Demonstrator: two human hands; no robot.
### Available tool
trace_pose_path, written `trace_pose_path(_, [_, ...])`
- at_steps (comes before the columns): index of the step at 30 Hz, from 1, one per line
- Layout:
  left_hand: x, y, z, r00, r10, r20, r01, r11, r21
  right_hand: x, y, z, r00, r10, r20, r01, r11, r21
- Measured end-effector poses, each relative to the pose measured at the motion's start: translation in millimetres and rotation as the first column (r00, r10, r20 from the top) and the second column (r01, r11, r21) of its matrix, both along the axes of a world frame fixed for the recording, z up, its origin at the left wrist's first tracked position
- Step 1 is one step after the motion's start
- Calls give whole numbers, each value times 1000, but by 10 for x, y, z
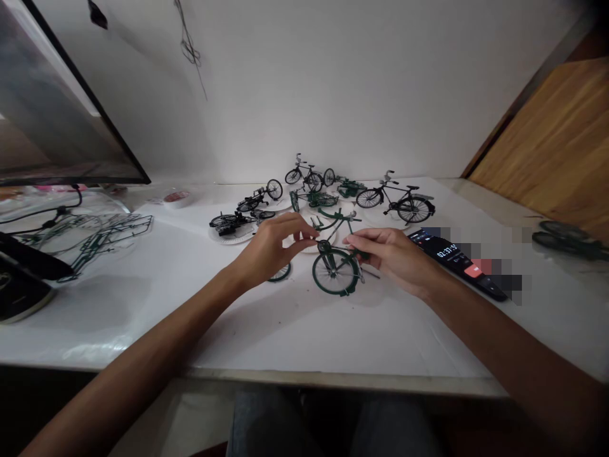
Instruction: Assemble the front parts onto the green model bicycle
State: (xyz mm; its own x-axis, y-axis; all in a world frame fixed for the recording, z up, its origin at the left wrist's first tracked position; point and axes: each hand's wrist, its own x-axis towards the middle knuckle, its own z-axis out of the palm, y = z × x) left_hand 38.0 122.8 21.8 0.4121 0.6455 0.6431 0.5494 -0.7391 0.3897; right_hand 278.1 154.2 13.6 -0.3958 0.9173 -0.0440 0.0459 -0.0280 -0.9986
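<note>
Gripping a green model bicycle (335, 270) by its frame, I am pinching it with my left hand (271, 249) and right hand (387, 259), both closed on it, over the bench (333, 336).

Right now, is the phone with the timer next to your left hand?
No, the phone lies beside the right hand, and the green model bicycle sits between it and the left hand.

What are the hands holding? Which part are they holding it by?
The hands hold a small green model bicycle. The left hand pinches its frame from one side, and the right hand holds the frame from the other, just above the wheel.
</note>
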Motion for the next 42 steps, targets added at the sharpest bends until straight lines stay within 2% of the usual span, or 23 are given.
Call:
trace_pose_path(3, [36,-9,-11,996,50,78,-48,998,-28,-7,-19,10,997,3,78,-5,1000,23])
trace_pose_path(6, [76,-22,-32,997,29,69,-30,999,12,-24,-40,11,994,-2,106,-2,999,38])
trace_pose_path(9, [100,-45,-42,1000,-5,11,5,999,49,-36,-50,-2,993,27,116,-34,998,56])
trace_pose_path(13, [117,-99,-23,989,-68,-133,70,997,14,-33,-34,-32,991,63,118,-74,993,90])
trace_pose_path(18, [91,-128,29,964,-114,-239,123,992,23,-13,7,-52,993,0,116,-11,996,92])
trace_pose_path(23, [73,-108,38,979,-107,-175,110,994,8,6,23,-57,995,12,98,-21,995,95])
trace_pose_path(26, [61,-100,50,993,-46,-107,43,999,-28,17,23,-36,998,23,52,-27,996,82])
trace_pose_path(28, [42,-92,67,1000,2,-26,-4,995,-98,14,15,-10,1000,4,16,-5,997,74])
trace_pose_path(30, [20,-77,80,997,19,73,-2,974,-227,1,5,10,999,-25,-30,28,995,93])
trace_pose_path(32, [5,-60,81,984,1,176,61,934,-352,-13,0,11,996,-42,-81,53,989,137])
trace_pose_path(34, [3,-46,69,971,-33,239,132,903,-410,-20,4,-6,993,-39,-110,59,979,193])
trace_pose_path(37, [25,-46,48,966,-70,248,167,903,-395,-15,17,-34,995,-45,-86,67,960,273])
trace_pose_path(42, [54,-87,61,971,-38,237,124,924,-361,11,2,-4,998,-64,10,54,913,405])
